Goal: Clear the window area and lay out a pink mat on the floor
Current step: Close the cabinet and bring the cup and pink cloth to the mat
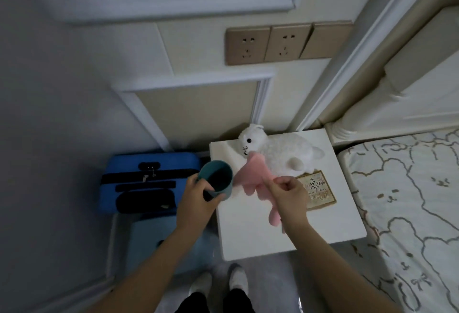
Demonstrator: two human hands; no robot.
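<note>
The left hand [198,198], just left of the frame's centre, grips a teal cup [217,180] by its side, fingers curled round the wall, the cup's dark open mouth tilted toward the camera. The cup hangs at the left edge of the white bench [260,225]. The right hand [289,197], at the centre of the frame, pinches a pink cloth [250,174] between thumb and fingers; the cloth spreads up and left from the pinch toward the cup, and a strip of it hangs down below the hand over the bench top. Whether this cloth is the mat cannot be told.

Just behind the cloth, a white plush toy [280,151] lies on the far part of the bench, its head toward the wall corner, its muzzle touching the cloth's upper tip. Beside the right hand, to its right, a small tan card with dark writing [320,191] lies flat on the bench.

Left of the bench, a blue suitcase [149,181] stands on the floor against the wall. In the right of the frame is a bed with a bear-pattern sheet [409,213]. Above the bench, three gold wall plates [288,43], two of them sockets, sit in a row. At the bottom centre, two feet in white slippers [237,276] stand on the grey floor [273,288].
</note>
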